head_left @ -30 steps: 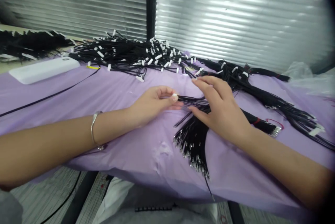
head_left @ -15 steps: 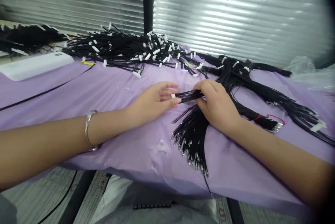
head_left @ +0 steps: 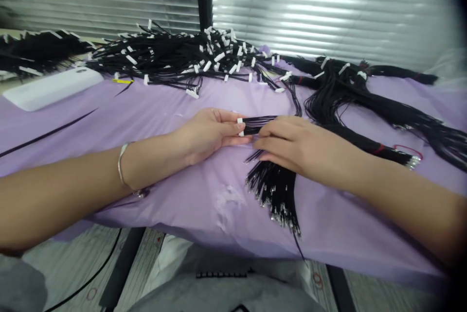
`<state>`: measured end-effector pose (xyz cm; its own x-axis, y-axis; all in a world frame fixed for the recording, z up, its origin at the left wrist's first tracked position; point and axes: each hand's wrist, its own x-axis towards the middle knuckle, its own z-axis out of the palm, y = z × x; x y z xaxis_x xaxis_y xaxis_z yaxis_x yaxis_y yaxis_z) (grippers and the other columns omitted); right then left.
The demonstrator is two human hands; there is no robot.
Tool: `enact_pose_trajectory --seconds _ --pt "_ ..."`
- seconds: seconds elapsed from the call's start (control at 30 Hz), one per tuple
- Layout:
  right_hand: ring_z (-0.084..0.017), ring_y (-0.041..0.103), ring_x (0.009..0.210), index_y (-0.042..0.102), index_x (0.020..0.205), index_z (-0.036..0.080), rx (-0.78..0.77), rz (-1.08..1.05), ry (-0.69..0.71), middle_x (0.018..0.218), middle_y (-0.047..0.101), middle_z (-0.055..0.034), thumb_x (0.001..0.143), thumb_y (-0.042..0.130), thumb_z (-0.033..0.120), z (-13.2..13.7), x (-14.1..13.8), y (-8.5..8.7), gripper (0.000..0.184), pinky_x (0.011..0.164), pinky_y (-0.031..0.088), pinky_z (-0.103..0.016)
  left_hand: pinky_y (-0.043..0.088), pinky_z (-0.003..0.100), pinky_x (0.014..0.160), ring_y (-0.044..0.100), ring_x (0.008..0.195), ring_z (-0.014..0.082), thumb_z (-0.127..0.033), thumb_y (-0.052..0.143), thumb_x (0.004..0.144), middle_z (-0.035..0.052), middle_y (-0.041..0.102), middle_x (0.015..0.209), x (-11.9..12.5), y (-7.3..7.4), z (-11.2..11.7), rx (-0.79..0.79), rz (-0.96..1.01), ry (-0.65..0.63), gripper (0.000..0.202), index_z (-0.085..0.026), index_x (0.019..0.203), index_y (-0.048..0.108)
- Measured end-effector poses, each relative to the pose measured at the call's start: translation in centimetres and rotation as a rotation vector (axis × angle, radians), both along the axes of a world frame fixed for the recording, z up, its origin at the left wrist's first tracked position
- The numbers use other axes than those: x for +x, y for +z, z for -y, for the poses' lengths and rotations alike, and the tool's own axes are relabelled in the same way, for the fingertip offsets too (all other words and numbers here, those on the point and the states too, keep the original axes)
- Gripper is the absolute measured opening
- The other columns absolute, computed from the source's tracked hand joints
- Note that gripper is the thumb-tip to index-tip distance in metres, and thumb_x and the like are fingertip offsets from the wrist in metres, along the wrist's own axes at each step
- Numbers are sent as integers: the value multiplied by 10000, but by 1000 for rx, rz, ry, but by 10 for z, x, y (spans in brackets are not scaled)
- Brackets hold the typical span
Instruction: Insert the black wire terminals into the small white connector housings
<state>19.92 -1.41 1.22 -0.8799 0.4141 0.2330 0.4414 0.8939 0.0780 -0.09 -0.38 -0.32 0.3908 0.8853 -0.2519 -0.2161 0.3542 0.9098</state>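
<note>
Left hand (head_left: 209,134) pinches white connector (head_left: 240,127); right hand (head_left: 302,146) over black wires (head_left: 253,125), grip unclear; best hold strands flat, uncrossed.

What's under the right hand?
Black wires from the white connector disappear under the right hand; a fan of silver-tipped wires shows at its near side. Exactly what the hand covers cannot be seen.

glare on blinds (head_left: 321,15), right edge dark

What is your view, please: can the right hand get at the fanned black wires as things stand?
Probably yes: the right hand is beside the fanned black wires, and nothing visible covers their silvery tips.
</note>
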Motion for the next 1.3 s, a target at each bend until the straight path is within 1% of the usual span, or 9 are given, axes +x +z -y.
enact_pose_trajectory --seconds 0.13,0.2,0.3,0.43,0.57,0.67,0.73,1.03,1.3 --pt "-154 530 819 616 849 164 -339 -47 -39 853 586 -49 847 514 189 -7 -4 -3 105 786 438 -300 504 265 869 659 767 120 23 516 780 47 663 784 1 0 0 1 -15 -11 159 -65 827 640" --pt "-153 518 827 600 820 167 -397 -36 -35 853 570 -48 839 518 180 -8 -3 -3 85 800 425 -299 507 268 866 661 752 119 28 519 773 45 666 766 1 0 0 6 -23 13 172 -67 839 646" --pt "-176 500 860 549 839 157 -350 -49 -81 895 553 -74 874 449 200 -4 -3 -4 114 810 405 -327 512 268 853 662 736 119 23 535 763 46 669 741 0 -1 0 16 -27 34 162 -71 826 652" --pt "-140 529 744 516 880 164 -308 -206 -219 826 584 -35 893 423 227 6 -5 -5 113 679 401 -261 533 252 779 665 714 122 -17 577 752 31 680 744 0 2 3 53 -74 -1 165 -101 871 655" --pt "-98 544 692 559 861 178 -276 -369 -274 803 618 0 859 468 185 15 -9 1 91 648 400 -219 536 212 696 663 672 111 -71 630 732 10 689 757 2 10 11 217 -213 -19 193 -122 916 657" --pt "-92 522 630 562 791 177 -234 -503 -368 727 595 11 818 506 165 18 -11 7 63 599 393 -215 535 211 709 666 693 110 -102 634 735 11 697 834 3 15 18 354 -314 -11 210 -126 943 656" --pt "-85 493 579 559 757 181 -237 -546 -427 669 568 24 807 516 160 18 -12 9 68 555 377 -210 534 218 728 667 705 110 -119 629 744 15 697 884 4 17 20 385 -338 -7 220 -127 962 650" --pt "-104 516 656 585 803 150 -218 -397 -503 753 597 -19 847 485 193 21 -14 5 118 602 377 -224 516 250 813 667 739 105 -76 613 755 5 677 766 5 7 16 120 -175 -67 192 -112 939 568" --pt "-122 528 643 614 782 152 -284 -291 -596 733 612 -21 832 491 195 18 -17 -1 139 596 366 -248 506 259 810 659 725 103 -40 614 727 -8 658 710 4 1 13 84 -220 -117 183 -122 884 571"
